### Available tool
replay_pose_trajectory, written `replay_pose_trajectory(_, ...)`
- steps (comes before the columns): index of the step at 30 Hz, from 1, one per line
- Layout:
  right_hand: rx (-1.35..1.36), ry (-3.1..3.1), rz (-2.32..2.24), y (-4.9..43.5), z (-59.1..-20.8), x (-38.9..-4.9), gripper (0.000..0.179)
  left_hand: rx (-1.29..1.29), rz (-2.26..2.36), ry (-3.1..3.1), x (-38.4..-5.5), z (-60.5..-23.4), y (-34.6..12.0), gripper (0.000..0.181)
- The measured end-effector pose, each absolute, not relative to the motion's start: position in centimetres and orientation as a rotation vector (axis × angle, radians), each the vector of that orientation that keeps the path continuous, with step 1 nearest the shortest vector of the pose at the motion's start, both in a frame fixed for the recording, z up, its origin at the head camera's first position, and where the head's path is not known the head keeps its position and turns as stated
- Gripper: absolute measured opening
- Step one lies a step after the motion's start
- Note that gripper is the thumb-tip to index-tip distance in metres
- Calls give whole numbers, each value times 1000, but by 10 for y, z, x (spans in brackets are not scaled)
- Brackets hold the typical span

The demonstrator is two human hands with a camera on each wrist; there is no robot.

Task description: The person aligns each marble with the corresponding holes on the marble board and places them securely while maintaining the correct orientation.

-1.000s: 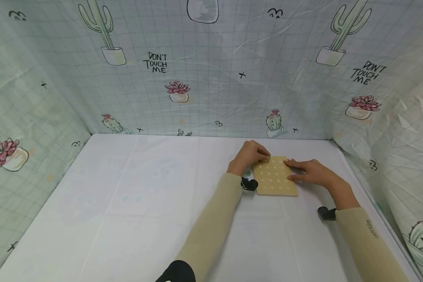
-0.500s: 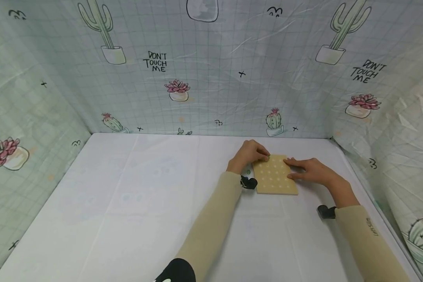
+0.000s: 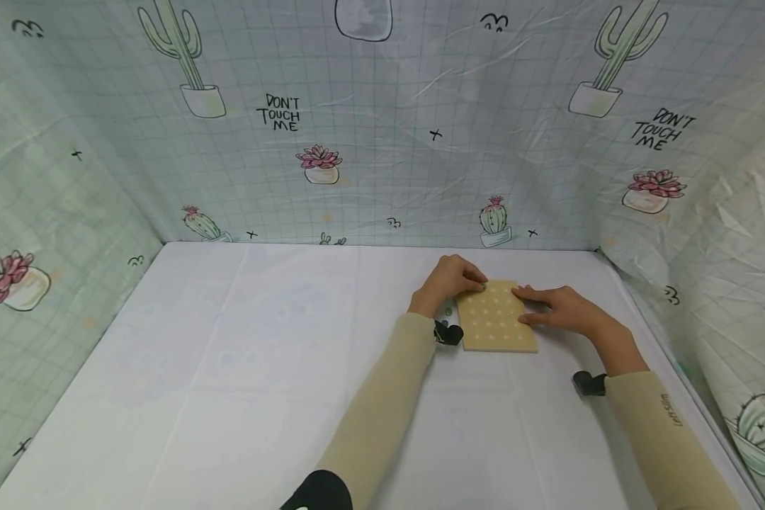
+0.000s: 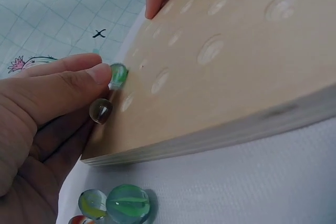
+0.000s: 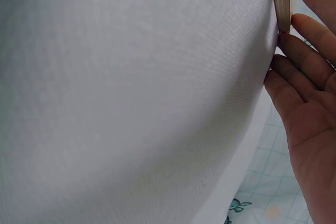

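Observation:
A square wooden board [image 3: 494, 326] with rows of round hollows lies on the white table. At its far left corner my left hand [image 3: 445, 285] pinches a green marble [image 4: 118, 75] between thumb and index finger, against the board's surface. Just below those fingers, a clear brownish marble [image 4: 101, 110] sits at the end of a row of hollows. My right hand [image 3: 564, 312] rests against the board's right edge with its fingers extended; in the right wrist view the fingertips touch the board's side [image 5: 282, 1] and the table.
Beside the board's left edge, partly behind the left wrist, lie loose marbles: a large green one [image 4: 128, 204], one with yellow [image 4: 93, 204] and a red-and-white one [image 4: 81, 220]. A cactus-print sheet [image 3: 382, 142] encloses the table's back and sides.
Both hands and the board keep nearly the same places; only a slight shift of the whole head view is visible.

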State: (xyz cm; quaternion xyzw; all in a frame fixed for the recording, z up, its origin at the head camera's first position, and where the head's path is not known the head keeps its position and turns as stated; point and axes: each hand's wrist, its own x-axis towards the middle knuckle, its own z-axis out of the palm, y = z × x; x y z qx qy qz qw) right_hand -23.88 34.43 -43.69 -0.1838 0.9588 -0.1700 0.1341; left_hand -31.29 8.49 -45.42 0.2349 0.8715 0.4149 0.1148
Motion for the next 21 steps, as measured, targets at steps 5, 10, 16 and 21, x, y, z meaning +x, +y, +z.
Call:
replay_pose_trajectory(5, -531, 2789, -492, 344, -436, -238, 74, 692, 1233, 2556, -312, -455, 84, 16)
replay_pose_trajectory(10, -513, 2778, -505, 342, -435, -238, 76, 705, 1239, 2536, -310, -452, 81, 17)
replay_pose_trajectory(16, -492, 2770, -479, 342, -437, -240, 78, 706, 1283, 2528, -310, -441, 67, 20)
replay_pose_trajectory(21, -484, 2771, -492, 342, -436, -238, 77, 704, 1289, 2543, -313, -433, 47, 23)
